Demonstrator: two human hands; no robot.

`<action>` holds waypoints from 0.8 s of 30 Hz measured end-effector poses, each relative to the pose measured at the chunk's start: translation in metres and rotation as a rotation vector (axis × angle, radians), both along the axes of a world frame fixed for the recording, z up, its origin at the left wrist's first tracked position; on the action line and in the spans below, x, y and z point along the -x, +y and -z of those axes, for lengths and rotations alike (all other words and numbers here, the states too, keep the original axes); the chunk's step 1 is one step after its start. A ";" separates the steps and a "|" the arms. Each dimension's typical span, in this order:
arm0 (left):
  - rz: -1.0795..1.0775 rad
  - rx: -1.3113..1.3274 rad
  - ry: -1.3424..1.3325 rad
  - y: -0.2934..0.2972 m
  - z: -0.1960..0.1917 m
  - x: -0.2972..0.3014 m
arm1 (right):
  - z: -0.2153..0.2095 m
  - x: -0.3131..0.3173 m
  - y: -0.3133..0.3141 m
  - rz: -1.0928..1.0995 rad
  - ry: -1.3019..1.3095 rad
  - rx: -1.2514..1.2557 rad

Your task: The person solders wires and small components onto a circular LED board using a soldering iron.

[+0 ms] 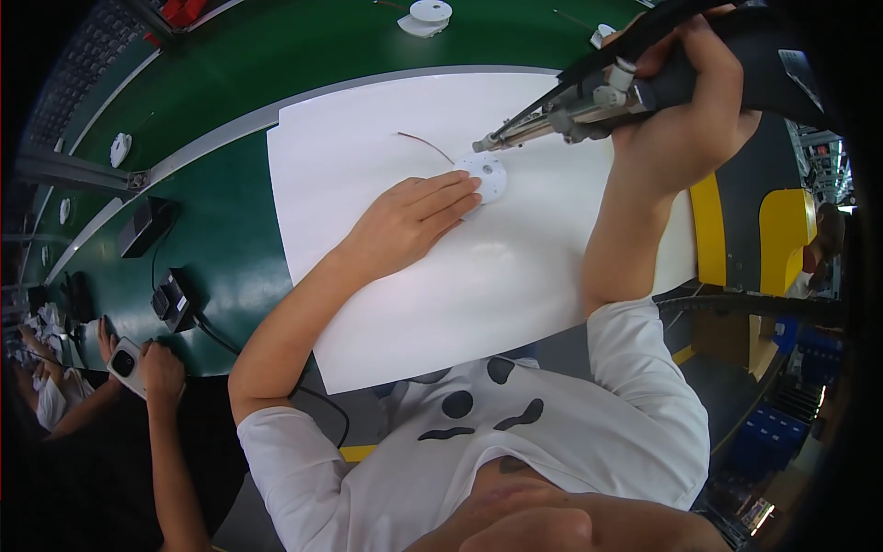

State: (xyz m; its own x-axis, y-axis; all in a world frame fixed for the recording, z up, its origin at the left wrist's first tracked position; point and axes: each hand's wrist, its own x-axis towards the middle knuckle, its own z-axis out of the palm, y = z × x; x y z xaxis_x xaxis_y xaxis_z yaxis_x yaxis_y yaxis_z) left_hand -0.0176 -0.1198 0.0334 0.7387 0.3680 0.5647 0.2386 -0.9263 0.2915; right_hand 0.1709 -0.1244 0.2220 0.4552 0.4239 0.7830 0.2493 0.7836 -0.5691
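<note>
The left hand (409, 221) lay flat, fingers together, pressing a white disc (486, 175) onto the white sheet (515, 276) on the counter (230, 248). The right hand (685, 101) gripped a driver (570, 110), tip at the disc's rim. A slip could likely jab the fingertips (469, 189).

Bright, even overhead light, soft shadows, sharp centre; fisheye bending and dark rim.
</note>
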 end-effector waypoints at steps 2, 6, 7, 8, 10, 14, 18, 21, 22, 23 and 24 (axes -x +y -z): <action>0.010 0.021 0.005 0.000 -0.001 -0.001 | -0.001 0.005 -0.004 -0.007 0.006 0.034; 0.004 0.070 0.032 -0.001 0.002 0.003 | 0.000 0.015 -0.005 -0.026 0.045 0.115; 0.007 0.069 0.031 0.000 0.002 0.002 | 0.000 0.015 -0.005 -0.024 0.044 0.114; 0.009 0.064 0.037 0.000 0.003 0.002 | -0.001 0.015 -0.005 -0.046 0.025 0.126; 0.012 0.059 0.044 0.000 0.003 0.002 | 0.000 0.015 -0.004 -0.068 0.007 0.138; 0.015 0.068 0.058 0.000 0.002 0.003 | 0.003 0.015 -0.002 -0.121 0.007 0.151; 0.015 0.056 0.061 0.002 0.003 0.001 | 0.001 0.025 -0.003 -0.193 0.060 0.157; 0.024 0.046 0.034 0.003 0.002 0.001 | 0.024 0.018 0.047 -1.071 0.380 -0.377; 0.023 0.041 0.038 0.003 0.002 0.001 | 0.023 0.017 0.047 -1.073 0.381 -0.383; 0.030 0.041 0.016 0.003 0.003 0.001 | 0.023 0.017 0.048 -1.067 0.359 -0.403; 0.036 0.041 -0.005 0.003 0.004 0.001 | 0.023 0.017 0.049 -1.063 0.337 -0.424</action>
